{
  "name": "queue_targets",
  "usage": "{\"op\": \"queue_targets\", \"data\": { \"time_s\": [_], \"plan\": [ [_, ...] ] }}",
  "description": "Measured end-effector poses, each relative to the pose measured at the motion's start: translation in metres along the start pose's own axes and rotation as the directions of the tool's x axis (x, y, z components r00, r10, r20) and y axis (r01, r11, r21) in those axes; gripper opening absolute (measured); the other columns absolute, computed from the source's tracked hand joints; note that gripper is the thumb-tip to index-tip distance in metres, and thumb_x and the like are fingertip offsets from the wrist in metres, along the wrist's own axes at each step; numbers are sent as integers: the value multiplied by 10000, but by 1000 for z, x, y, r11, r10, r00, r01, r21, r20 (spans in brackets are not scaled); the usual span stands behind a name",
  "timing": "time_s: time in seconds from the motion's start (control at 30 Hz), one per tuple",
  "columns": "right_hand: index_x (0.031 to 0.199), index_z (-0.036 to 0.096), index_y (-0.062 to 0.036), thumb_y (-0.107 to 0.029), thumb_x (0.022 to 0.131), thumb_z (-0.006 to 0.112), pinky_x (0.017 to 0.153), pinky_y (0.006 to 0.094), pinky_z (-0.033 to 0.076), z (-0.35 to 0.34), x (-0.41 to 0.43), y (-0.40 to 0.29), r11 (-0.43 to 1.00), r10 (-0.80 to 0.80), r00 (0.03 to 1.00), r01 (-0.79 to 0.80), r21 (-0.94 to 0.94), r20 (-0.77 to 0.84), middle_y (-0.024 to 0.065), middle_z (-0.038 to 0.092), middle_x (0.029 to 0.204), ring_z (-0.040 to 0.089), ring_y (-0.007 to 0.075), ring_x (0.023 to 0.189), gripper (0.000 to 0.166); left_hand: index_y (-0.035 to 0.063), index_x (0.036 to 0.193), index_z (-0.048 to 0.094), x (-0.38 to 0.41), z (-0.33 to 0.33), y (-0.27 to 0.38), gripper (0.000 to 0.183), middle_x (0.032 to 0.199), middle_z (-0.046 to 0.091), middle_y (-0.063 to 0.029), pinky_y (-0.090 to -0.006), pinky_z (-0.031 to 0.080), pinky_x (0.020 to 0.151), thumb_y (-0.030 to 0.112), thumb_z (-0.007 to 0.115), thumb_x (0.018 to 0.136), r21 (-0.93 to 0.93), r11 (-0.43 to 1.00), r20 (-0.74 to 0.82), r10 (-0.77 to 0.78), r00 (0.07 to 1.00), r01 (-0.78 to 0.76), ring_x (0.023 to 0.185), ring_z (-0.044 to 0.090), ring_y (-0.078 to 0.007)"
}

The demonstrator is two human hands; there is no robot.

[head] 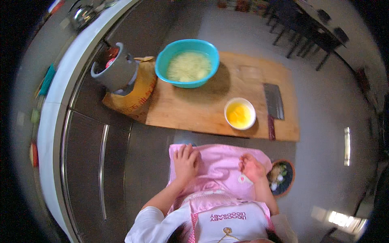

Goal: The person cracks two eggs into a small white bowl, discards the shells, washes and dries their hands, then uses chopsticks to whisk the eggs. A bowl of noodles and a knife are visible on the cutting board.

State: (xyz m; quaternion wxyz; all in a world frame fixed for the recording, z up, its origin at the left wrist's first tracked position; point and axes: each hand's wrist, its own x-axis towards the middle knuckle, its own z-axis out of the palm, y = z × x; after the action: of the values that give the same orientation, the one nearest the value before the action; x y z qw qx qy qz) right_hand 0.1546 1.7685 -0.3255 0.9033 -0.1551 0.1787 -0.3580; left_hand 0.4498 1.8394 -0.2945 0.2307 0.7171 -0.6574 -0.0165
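My left hand (186,161) lies palm down on the pink apron (218,164) over my lap, its fingers slightly apart. On the other side of the lap rests my right hand (253,168), turned partly palm up with loosely curled fingers and nothing in it. Before me, a wooden board (188,112) carries a turquoise plastic basin (187,83) of pale shreds in liquid. A small white bowl (252,121) with raw egg (239,115) stands near the board's front edge. To its right lies a cleaver (274,101), handle towards me.
On the floor beside my right arm, a dark bowl (293,174) holds eggshells and green scraps. Left of the board stand a grey container (117,74) and a yellow printed sack or sheet (136,100). Dark cabinets (85,158) line the left; a table with chairs (307,30) is far right.
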Motion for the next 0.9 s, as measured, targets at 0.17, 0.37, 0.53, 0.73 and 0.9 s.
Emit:
{"op": "queue_targets", "data": {
  "time_s": [0.17, 0.37, 0.53, 0.73, 0.9],
  "plan": [
    [1169, 508, -95, -325, 803, 574, 820, 437, 410, 17, 7, -17, 983, 186, 982, -185, -12, 44, 137, 498, 1111, 518, 290, 897, 437, 159, 990, 583, 18, -8, 9, 299, 1200, 484, -79, -530, 287, 937, 250, 621, 708, 28, 998, 202, -65, 977, 60, 1152, 401, -310],
    [1094, 454, 5, -268, 814, 531, 830, 403, 399, 28, 40, -50, 884, 437, 890, -398, 245, -132, 174, 481, 1109, 484, 286, 934, 399, 176, 990, 585, 51, -8, 6, 306, 1191, 488, -55, -546, 281, 932, 291, 613, 707, 87, 992, 391, -121, 913, 94, 1160, 399, -286],
    [1131, 467, -42, -283, 871, 457, 887, 427, 357, -10, 35, -49, 704, 594, 800, -464, 538, -86, 165, 466, 1159, 432, 292, 1017, 355, 161, 935, 609, 70, -27, 11, 260, 1176, 496, -59, -550, 280, 947, 280, 608, 703, 81, 981, 477, -196, 857, 179, 1175, 395, -279],
    [1161, 506, -59, -281, 878, 482, 879, 390, 382, 47, 66, -48, 694, 716, 678, -666, 273, -165, 113, 505, 1161, 468, 244, 1031, 361, 108, 876, 637, 64, -57, 21, 228, 1201, 486, -95, -527, 288, 962, 259, 576, 715, 46, 944, 576, -292, 763, 327, 1200, 377, -279],
    [1158, 497, -43, -247, 865, 523, 826, 380, 432, 84, 73, -51, 583, 791, 510, -796, 163, -338, 95, 556, 1095, 542, 227, 950, 358, 117, 960, 634, 17, -72, 48, 294, 1257, 446, -146, -490, 301, 966, 249, 566, 707, 100, 772, 443, -600, 667, 628, 1197, 375, -310]
  ]
}}
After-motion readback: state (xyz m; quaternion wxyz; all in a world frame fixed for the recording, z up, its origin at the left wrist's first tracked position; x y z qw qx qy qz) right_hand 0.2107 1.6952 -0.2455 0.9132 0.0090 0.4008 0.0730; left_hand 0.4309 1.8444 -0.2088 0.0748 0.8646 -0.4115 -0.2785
